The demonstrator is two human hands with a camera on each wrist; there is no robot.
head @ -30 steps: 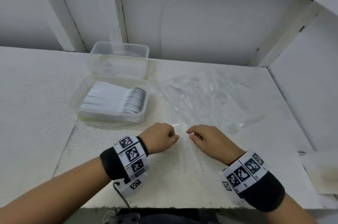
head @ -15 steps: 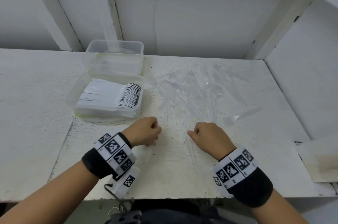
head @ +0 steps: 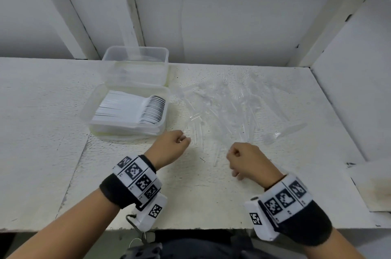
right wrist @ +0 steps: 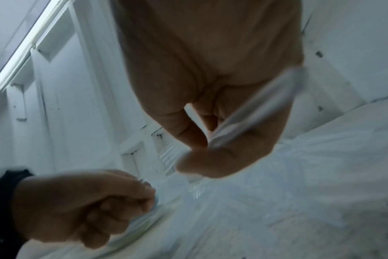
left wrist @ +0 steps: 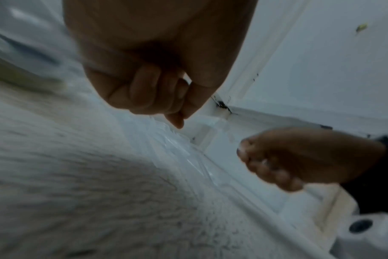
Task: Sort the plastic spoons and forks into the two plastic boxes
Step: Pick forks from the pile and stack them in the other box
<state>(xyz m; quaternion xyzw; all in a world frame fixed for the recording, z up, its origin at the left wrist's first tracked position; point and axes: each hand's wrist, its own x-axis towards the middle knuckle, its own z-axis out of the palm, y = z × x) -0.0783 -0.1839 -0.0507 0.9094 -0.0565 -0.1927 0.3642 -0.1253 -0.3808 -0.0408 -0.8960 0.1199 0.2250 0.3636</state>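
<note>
A loose pile of clear plastic spoons and forks [head: 224, 108] lies spread over the white table [head: 190, 195]. Left of it, the near plastic box [head: 91, 108] holds a tight row of stacked utensils [head: 135, 108]. The far plastic box [head: 135, 55] stands behind it; its contents are hard to make out. My left hand [head: 175, 146] is curled at the pile's near left edge and pinches a clear utensil [right wrist: 142, 217] between thumb and fingers. My right hand [head: 243, 155] is curled round a clear utensil handle [right wrist: 255, 108] that crosses its palm. Spoon or fork, I cannot tell.
A single clear spoon [head: 283, 132] lies apart at the right of the pile. White walls and slanted beams [head: 330, 24] close the table at the back and right. A lower white ledge [head: 372, 187] sits at the right edge.
The hands were close together at the pile's near edge; they have drawn apart, the left one leftward toward the near box, the right one back toward me, each with a clear utensil.
</note>
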